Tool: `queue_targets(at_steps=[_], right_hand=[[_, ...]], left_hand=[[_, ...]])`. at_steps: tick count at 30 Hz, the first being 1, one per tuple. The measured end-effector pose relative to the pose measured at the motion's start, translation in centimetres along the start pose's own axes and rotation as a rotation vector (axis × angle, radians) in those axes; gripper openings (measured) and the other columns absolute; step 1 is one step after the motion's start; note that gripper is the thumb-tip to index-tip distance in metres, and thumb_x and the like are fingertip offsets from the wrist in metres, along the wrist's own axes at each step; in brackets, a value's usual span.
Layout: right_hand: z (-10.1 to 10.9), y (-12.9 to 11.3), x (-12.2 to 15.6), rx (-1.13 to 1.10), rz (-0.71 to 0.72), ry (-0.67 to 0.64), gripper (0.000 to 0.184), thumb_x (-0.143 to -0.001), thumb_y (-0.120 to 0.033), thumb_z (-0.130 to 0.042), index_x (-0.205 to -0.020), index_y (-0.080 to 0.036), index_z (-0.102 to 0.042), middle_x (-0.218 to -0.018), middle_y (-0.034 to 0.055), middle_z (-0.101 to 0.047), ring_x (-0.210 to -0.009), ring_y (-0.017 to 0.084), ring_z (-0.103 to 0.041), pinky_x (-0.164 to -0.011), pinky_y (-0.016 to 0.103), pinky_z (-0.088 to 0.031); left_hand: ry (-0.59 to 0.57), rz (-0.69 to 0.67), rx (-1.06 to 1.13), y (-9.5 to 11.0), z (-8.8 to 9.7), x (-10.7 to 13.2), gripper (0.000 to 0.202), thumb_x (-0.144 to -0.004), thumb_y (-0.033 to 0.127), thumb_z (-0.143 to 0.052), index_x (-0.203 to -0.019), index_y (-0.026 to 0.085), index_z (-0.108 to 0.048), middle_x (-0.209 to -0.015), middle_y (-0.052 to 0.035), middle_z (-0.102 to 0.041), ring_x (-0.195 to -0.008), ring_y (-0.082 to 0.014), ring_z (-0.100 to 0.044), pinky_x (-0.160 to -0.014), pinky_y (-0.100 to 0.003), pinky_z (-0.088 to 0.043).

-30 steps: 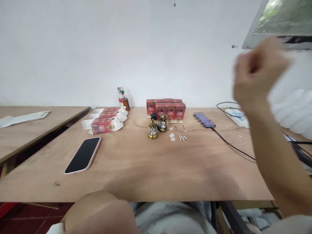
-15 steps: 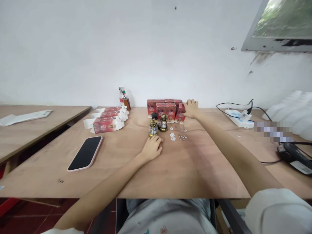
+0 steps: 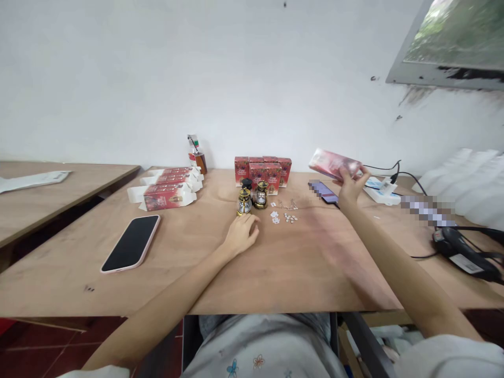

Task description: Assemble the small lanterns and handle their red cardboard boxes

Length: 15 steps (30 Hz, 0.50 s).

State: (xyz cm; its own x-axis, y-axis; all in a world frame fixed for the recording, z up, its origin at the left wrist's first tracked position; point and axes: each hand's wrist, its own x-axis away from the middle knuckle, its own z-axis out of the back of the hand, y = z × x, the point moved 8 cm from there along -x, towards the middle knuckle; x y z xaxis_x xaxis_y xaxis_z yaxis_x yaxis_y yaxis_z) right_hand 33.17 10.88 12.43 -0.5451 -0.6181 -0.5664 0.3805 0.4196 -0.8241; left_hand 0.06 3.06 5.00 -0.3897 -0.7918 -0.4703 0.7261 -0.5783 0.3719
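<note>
My right hand grips one end of a red cardboard box, held tilted in the air above the right side of the table. My left hand rests on the tabletop, fingers loosely bent and thumb apart, with its fingertips at the base of a small gold lantern. Whether they touch it I cannot tell. Beside it stand another gold lantern and a black-topped lantern, partly hidden. Just behind, several upright red boxes form a group. Small white pieces and little round metal parts lie to the right.
At the left lie several red boxes with open flaps and a phone. A brown bottle stands by the wall. Rightward are another phone, a power strip with cables, and a black handheld device.
My right hand has taken a red box from the right end of the group and carried it up and right, uncovering a phone. My left hand stays by the lanterns.
</note>
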Motion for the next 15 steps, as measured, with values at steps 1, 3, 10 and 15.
queue_targets(at_steps=[1, 3, 10, 15], right_hand=[[0.4, 0.0, 1.5, -0.154, -0.040, 0.040, 0.057, -0.080, -0.055, -0.041, -0.125, -0.027, -0.020, -0.123, 0.0110, -0.042, -0.094, 0.019, -0.060, -0.069, 0.036, -0.053], [-0.5, -0.7, 5.3, -0.317, -0.069, -0.010, 0.054, -0.081, -0.059, -0.038, -0.125, -0.030, -0.024, -0.123, 0.0073, -0.045, -0.091, 0.017, -0.060, -0.064, 0.033, -0.054], [-6.3, -3.0, 19.3, -0.324, -0.077, -0.398, 0.045, -0.089, -0.052, -0.034, -0.126, -0.027, -0.042, -0.134, 0.0057, -0.046, -0.127, 0.019, -0.040, -0.109, 0.041, -0.031], [-6.8, -3.4, 20.1, -0.335, -0.053, -0.489, 0.048, -0.090, -0.055, -0.030, -0.127, -0.028, -0.044, -0.135, 0.0044, -0.046, -0.127, 0.018, -0.041, -0.109, 0.039, -0.030]], left_hand=[[0.061, 0.008, 0.078, 0.2, 0.7, 0.0, 0.019, -0.080, 0.018, -0.046, -0.096, 0.016, -0.056, -0.097, -0.0091, -0.062, -0.096, -0.0224, -0.056, -0.088, -0.039, -0.043], [0.161, 0.037, 0.280, 0.6, 2.0, 0.1, 0.027, -0.080, 0.026, -0.052, -0.105, 0.017, -0.052, -0.104, -0.0096, -0.061, -0.100, -0.0221, -0.056, -0.091, -0.039, -0.043], [0.123, 0.368, 1.093, -0.5, 1.0, 0.9, 0.063, -0.064, 0.041, -0.072, -0.115, 0.020, -0.043, -0.104, -0.0069, -0.061, -0.093, -0.0214, -0.061, -0.082, -0.034, -0.047], [0.034, 0.534, 1.304, -1.1, -0.7, 1.7, 0.055, -0.055, 0.036, -0.080, -0.097, 0.017, -0.050, -0.087, -0.0024, -0.064, -0.078, -0.0173, -0.063, -0.072, -0.029, -0.049]])
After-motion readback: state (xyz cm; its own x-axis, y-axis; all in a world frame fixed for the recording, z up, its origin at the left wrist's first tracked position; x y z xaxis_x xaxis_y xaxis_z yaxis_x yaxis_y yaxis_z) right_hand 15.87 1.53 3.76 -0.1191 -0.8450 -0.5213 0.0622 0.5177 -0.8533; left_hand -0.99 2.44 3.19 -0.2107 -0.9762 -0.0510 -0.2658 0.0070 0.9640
